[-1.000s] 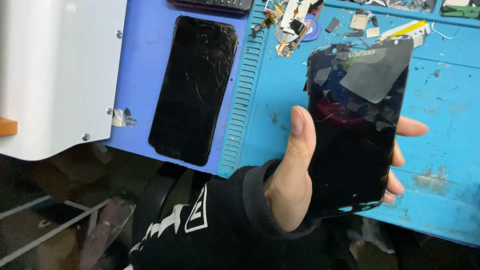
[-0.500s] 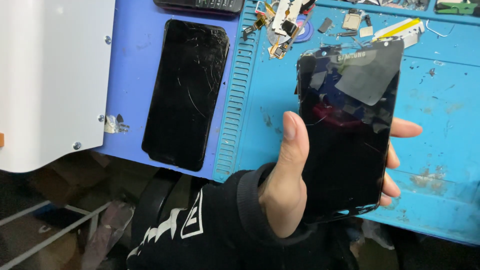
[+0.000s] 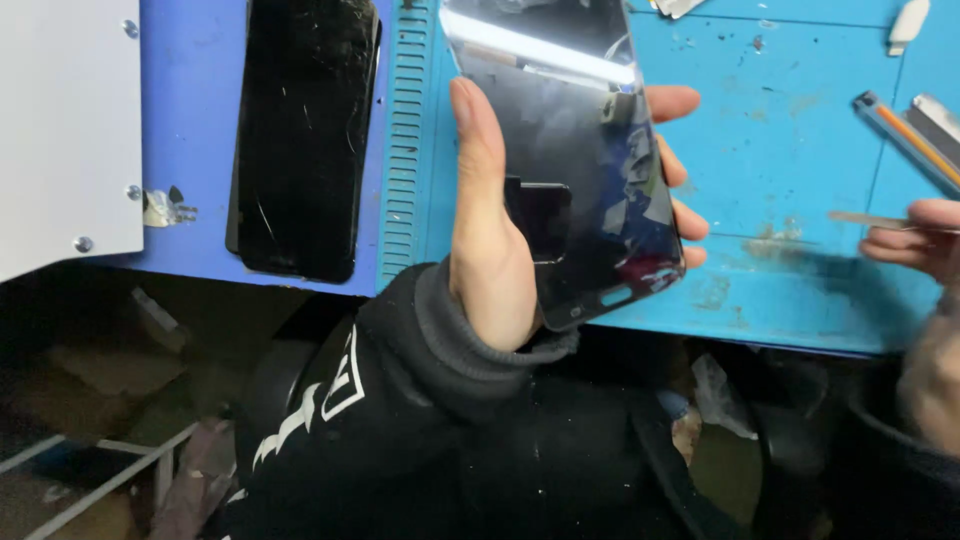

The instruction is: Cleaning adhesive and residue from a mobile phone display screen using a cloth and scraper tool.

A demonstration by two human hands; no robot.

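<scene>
Gripping phone (image 3: 585,170) in left hand (image 3: 490,240), thumb and fingers clamped on its long edges, long axis upright, screen facing up; right hand (image 3: 915,240) pinching thin tool (image 3: 865,218).

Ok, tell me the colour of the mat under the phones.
Blue mat, lighter right, darker left; head view.

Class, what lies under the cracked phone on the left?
The cracked phone lies flat on a dark blue mat, beside the ridged edge of a lighter blue mat. What is beneath the phone itself is covered.
</scene>
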